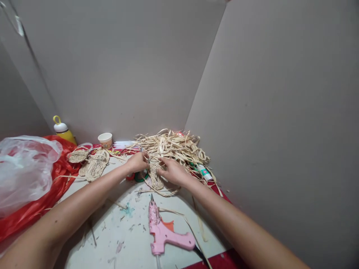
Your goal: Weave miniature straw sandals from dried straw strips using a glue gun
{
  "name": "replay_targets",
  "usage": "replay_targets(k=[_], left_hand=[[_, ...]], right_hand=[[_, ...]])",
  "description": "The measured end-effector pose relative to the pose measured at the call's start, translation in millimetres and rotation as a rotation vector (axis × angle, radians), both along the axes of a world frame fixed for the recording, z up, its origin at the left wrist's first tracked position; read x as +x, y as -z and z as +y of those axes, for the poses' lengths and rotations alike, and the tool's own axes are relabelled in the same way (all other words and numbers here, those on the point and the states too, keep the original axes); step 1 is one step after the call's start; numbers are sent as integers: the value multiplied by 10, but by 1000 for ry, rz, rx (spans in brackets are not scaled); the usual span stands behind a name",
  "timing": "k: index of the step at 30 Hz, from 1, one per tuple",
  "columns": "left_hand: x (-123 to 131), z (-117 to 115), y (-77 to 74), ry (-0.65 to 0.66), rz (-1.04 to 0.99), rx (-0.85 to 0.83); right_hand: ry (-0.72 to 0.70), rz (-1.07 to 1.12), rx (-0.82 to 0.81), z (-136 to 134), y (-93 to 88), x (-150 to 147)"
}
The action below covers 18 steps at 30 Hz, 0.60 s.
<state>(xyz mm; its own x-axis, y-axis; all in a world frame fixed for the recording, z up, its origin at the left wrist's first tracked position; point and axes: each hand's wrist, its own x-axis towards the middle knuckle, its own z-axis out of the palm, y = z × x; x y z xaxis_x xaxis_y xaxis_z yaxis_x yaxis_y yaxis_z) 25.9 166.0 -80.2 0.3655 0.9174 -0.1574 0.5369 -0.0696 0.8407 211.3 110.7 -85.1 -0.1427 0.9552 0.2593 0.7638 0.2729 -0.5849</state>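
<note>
Both my hands rest on a woven straw sole-shaped piece [156, 178] lying on the white work board [131, 231]. My left hand [138, 162] is closed in a pinch at the piece's upper left edge, holding what looks like a strand. My right hand [171, 170] presses on the piece's right side with fingers curled over the braid. A loose braid loops out below the piece. Behind my hands lies a heap of raw straw strips [172, 146].
A pink glue gun [164, 232] lies near the front. Finished woven soles [94, 165] sit at left, beside a paper cup [105, 140], a yellow bottle [63, 130], and clear and red plastic bags [24, 168]. A small tube [204, 172] lies right. Grey walls close in.
</note>
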Motion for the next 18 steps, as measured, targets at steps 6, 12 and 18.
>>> replay_targets(k=[6,12,18], left_hand=[[50,-2,-29,17,-208,-74],[43,-259,-363,14,-570,-99],[-8,-635,-761,64,-817,-110]], right_hand=[[-112,106,-158,57,71,-8],[-183,381,-132,-72,-156,-7],[-264,564,-24,-389,-658,-80]])
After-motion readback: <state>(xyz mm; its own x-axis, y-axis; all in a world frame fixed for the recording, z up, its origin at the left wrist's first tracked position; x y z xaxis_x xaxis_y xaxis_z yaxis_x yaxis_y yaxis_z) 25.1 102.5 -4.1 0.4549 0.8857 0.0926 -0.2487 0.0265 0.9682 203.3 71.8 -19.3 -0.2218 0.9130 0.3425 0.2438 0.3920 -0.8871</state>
